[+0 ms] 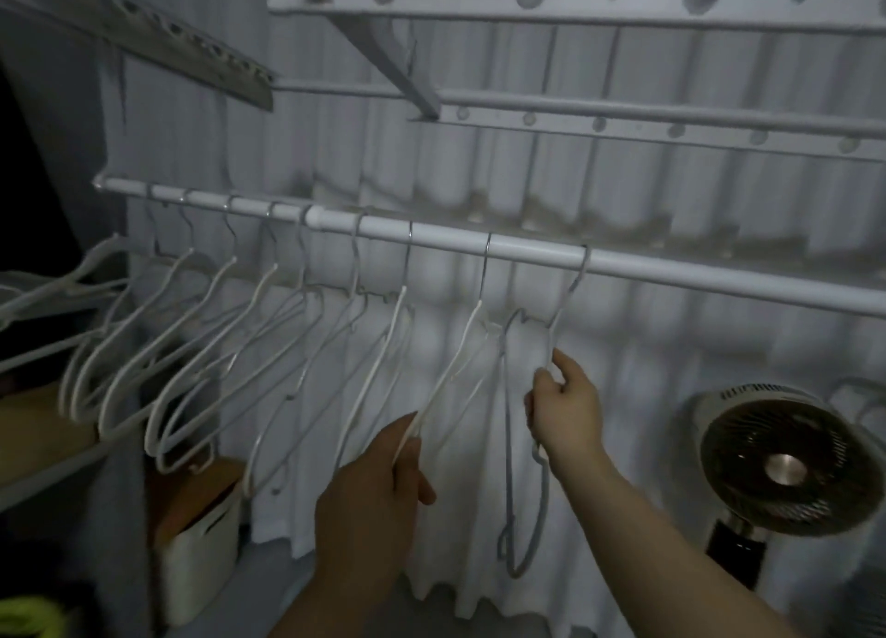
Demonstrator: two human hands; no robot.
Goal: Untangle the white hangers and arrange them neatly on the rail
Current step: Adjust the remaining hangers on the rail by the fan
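Now L hand, R hand gripping hangers

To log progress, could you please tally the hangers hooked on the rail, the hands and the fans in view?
Hangers on the rail: 9
Hands: 2, left hand and right hand
Fan: 1
Total: 12

white hangers spaced along rail

White hangers hooked along rail, left hand gripping one, right hand pinching another
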